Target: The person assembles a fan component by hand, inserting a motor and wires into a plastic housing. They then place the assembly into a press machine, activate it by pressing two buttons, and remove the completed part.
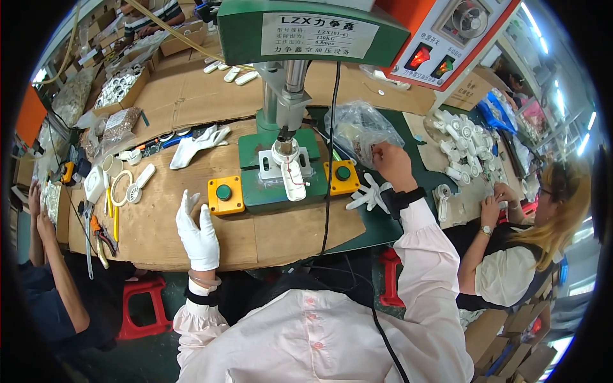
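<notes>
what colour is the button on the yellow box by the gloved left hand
The button is green, best seen in the head view.

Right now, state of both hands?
Left hand: gloved, open, empty, beside the left yellow button box.
Right hand: bare, fingers curled at the clear plastic bag; can't tell whether it grips anything.

The single view looks from the person's head through a wide fisheye lens, steeply down and forward over a pale pink buttoned shirt onto a brown board-topped workbench. A green metal press head stands close at the upper edge; the white-gloved left hand and bare right hand lie farther off.
</notes>
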Tool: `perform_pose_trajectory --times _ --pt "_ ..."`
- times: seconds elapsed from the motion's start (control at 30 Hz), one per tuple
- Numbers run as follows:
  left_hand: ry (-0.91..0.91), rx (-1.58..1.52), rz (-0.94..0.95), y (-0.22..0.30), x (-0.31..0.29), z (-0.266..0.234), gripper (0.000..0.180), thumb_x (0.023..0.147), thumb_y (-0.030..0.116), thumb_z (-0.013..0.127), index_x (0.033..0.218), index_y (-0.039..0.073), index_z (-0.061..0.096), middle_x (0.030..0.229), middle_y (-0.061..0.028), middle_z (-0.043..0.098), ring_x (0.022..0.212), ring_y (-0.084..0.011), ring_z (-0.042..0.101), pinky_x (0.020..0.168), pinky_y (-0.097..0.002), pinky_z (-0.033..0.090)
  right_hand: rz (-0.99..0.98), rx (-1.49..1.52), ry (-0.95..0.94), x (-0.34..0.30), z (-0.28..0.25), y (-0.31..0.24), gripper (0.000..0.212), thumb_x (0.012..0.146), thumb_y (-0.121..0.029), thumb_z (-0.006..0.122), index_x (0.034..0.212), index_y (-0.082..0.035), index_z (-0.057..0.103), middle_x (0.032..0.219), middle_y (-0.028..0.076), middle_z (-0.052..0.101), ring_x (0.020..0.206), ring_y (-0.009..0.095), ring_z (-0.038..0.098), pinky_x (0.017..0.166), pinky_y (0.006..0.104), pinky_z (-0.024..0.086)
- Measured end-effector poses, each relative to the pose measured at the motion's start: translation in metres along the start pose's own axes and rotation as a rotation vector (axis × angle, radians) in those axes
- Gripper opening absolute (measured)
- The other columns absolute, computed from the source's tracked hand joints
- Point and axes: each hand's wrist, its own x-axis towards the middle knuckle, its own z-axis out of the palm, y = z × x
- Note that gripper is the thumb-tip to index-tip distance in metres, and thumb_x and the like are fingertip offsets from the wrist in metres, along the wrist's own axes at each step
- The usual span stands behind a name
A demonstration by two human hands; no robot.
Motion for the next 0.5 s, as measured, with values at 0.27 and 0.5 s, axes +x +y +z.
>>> perform_pose_trajectory --times 0.27,0.5 --pt "0.004 -0.067 -0.042 0.004 0.000 0.000 0.048 0.101 0.009 0.049 0.147 0.002 0.036 0.133 -0.0162 0.055 0.125 -0.0221 0.051 0.107 -0.0352 0.039 -0.021 0.367 0.108 -0.010 -0.038 -0.018 0.013 0.085 -0.005 0.065 0.096 -0.002 0.071 0.080 0.012 0.071 0.070 0.022 0.068 0.063 0.0301 0.052" --pt "0.053 -0.088 -0.015 0.003 0.001 0.001 0.047 0.100 0.011 0.052 0.144 0.002 0.040 0.128 -0.0170 0.058 0.119 -0.0249 0.056 0.103 -0.0365 0.042 0.025 0.856 0.043 -0.014 -0.083 -0.088 0.011 0.089 -0.004 0.068 0.098 0.001 0.070 0.082 0.004 0.070 0.070 0.007 0.062 0.063 0.0210 0.049"
